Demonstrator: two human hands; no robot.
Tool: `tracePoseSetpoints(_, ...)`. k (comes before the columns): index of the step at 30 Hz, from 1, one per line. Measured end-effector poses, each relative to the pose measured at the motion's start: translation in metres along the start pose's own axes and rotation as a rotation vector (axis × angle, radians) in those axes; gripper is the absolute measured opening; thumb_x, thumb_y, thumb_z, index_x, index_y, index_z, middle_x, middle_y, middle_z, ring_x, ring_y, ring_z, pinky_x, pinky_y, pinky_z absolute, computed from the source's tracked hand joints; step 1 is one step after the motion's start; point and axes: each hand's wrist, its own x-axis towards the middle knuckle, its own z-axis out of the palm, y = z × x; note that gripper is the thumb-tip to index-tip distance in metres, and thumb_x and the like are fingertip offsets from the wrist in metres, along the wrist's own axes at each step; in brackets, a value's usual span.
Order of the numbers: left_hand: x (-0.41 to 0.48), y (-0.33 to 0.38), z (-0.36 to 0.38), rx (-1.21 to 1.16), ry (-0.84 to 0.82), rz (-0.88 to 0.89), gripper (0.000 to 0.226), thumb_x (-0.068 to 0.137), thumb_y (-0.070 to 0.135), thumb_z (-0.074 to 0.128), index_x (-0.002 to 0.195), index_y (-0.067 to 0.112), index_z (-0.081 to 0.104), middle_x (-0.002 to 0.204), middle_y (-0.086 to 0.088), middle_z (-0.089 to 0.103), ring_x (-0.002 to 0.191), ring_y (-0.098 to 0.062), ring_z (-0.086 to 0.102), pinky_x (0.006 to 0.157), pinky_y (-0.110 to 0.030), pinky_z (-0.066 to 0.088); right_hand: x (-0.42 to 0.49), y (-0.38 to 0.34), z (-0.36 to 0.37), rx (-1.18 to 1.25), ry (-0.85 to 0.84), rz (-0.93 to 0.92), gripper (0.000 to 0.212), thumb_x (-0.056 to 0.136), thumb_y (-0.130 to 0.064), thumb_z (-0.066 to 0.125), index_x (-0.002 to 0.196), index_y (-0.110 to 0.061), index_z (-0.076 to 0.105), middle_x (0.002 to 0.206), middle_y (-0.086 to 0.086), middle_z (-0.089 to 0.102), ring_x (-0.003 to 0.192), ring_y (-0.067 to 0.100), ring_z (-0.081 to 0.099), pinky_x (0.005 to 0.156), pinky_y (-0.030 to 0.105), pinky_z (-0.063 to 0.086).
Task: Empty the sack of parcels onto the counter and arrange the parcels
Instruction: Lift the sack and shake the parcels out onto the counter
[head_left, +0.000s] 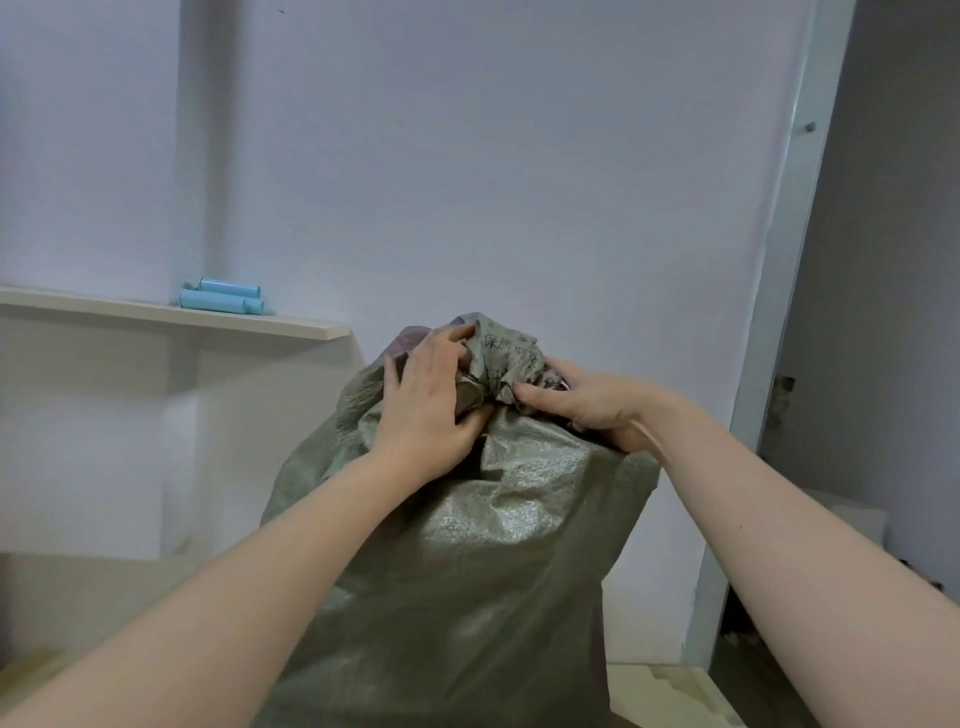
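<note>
- Left hand (426, 405) lies over the gathered neck of the sack (467, 545), with the fingers curled into the crumpled cloth and the thumb pressing the folds from the near side.
- Right hand (587, 402) grips the same bunched neck from the other side, thumb on top and fingers wrapped under the folds. The 2 hands nearly meet across the bunch.
- The sack stands upright straight ahead between the 2 forearms, its base below the edge of view. A strip of pale tabletop (670, 686) shows just beside its lower right, so it probably rests there, though the contact is hidden.
- It is grey-green woven plastic cloth with a sheen. I judge it soft and floppy, somewhat slippery on bare skin, but easy enough to hold once bunched. The sides bulge and keep their shape, which suggests a full, fairly heavy load.
- The neck, where the hands are, is the best hold for opening. For tipping, my guess is 1 hand on the mouth rim and 1 low on a bottom corner, so the weight does not drop all at once.
- No parcel shows clearly. A purplish patch (415, 338) sits at the mouth behind the left fingers, and I cannot tell whether it is contents or lining.
- Farther out, a shelf (156, 312) on the left wall carries at least 2 pale blue tubes (223, 299) lying on their sides, well apart from the sack.
</note>
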Motion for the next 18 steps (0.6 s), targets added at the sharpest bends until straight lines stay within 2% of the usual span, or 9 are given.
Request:
tracePoseSetpoints(3,0.006,-0.002,-0.021,-0.119,-0.261,-0.164,0.053,0.076,0.071,0.048,0.113,0.033,0.052,0.153,0.020,0.030,0.148,-0.011,0.012,0.117,-0.057,-0.009,0.002,-0.004,-0.003,-0.058,-0.036,-0.016,0.066,0.072,-0.039,0.080,0.130,-0.025,0.052,0.121,0.003,0.066,0.113,0.023,0.062,0.095,0.042,0.051)
tracePoseSetpoints(5,0.013,-0.010,-0.037,-0.244,-0.271,-0.270,0.050,0.069,0.083,0.047,0.099,0.046,0.061,0.154,0.017,0.030,0.146,-0.013,0.020,0.117,-0.062,0.001,0.004,-0.010,-0.002,-0.179,0.035,-0.039,0.065,0.063,-0.032,0.081,0.123,-0.024,0.058,0.116,0.004,0.068,0.111,0.026,0.062,0.102,0.048,0.046)
tracePoseSetpoints(6,0.014,-0.015,-0.044,-0.216,-0.259,-0.314,0.058,0.063,0.086,0.052,0.105,0.047,0.060,0.157,0.012,0.025,0.146,-0.016,0.021,0.117,-0.063,0.007,0.004,-0.013,0.000,-0.258,0.075,-0.059,0.061,0.066,-0.029,0.081,0.122,-0.023,0.058,0.115,0.003,0.068,0.110,0.026,0.062,0.102,0.046,0.045)
tracePoseSetpoints(8,0.015,-0.029,-0.051,-0.187,-0.331,-0.449,0.110,0.048,0.088,0.062,0.142,0.039,0.033,0.161,0.007,0.009,0.147,-0.022,0.017,0.118,-0.058,0.014,0.007,-0.014,0.008,-0.367,0.185,-0.113,0.053,0.077,-0.018,0.076,0.126,-0.020,0.056,0.114,0.002,0.066,0.108,0.024,0.060,0.097,0.035,0.046)
tracePoseSetpoints(10,0.010,-0.034,-0.048,-0.195,-0.514,-0.516,0.129,0.048,0.080,0.069,0.153,0.036,0.006,0.163,0.004,0.002,0.147,-0.025,0.019,0.120,-0.047,0.017,0.007,-0.010,0.021,-0.389,0.352,-0.182,0.052,0.082,-0.009,0.067,0.130,-0.021,0.053,0.116,0.002,0.064,0.111,0.025,0.058,0.091,0.029,0.045)
tracePoseSetpoints(11,0.006,-0.033,-0.043,-0.189,-0.558,-0.501,0.124,0.055,0.073,0.072,0.153,0.035,0.007,0.163,0.003,0.003,0.146,-0.026,0.021,0.120,-0.045,0.018,0.007,-0.006,0.026,-0.408,0.436,-0.209,0.055,0.082,-0.003,0.061,0.132,-0.023,0.052,0.120,0.003,0.064,0.114,0.027,0.057,0.090,0.028,0.043)
tracePoseSetpoints(13,0.001,-0.032,-0.029,-0.218,-0.445,-0.427,0.102,0.064,0.055,0.082,0.147,0.034,0.028,0.158,-0.001,0.020,0.141,-0.026,0.033,0.118,-0.045,0.025,0.011,0.003,0.031,-0.444,0.593,-0.246,0.064,0.077,0.005,0.052,0.133,-0.025,0.054,0.126,0.003,0.064,0.120,0.029,0.055,0.089,0.026,0.040)
tracePoseSetpoints(16,0.007,-0.031,-0.016,-0.270,-0.225,-0.299,0.060,0.069,0.038,0.079,0.119,0.049,0.047,0.126,0.004,0.058,0.113,-0.023,0.057,0.100,-0.043,0.047,0.012,-0.002,0.022,-0.411,0.803,-0.298,0.066,0.071,0.010,0.050,0.125,-0.025,0.064,0.120,0.004,0.069,0.117,0.029,0.057,0.089,0.025,0.041)
tracePoseSetpoints(18,0.024,-0.025,-0.023,-0.245,-0.062,-0.266,0.049,0.077,0.018,0.069,0.107,0.051,0.050,0.106,0.010,0.064,0.097,-0.017,0.059,0.086,-0.027,0.047,0.013,-0.019,0.012,-0.392,0.922,-0.384,0.062,0.070,0.010,0.049,0.116,-0.025,0.068,0.111,0.004,0.072,0.111,0.030,0.059,0.083,0.025,0.041)
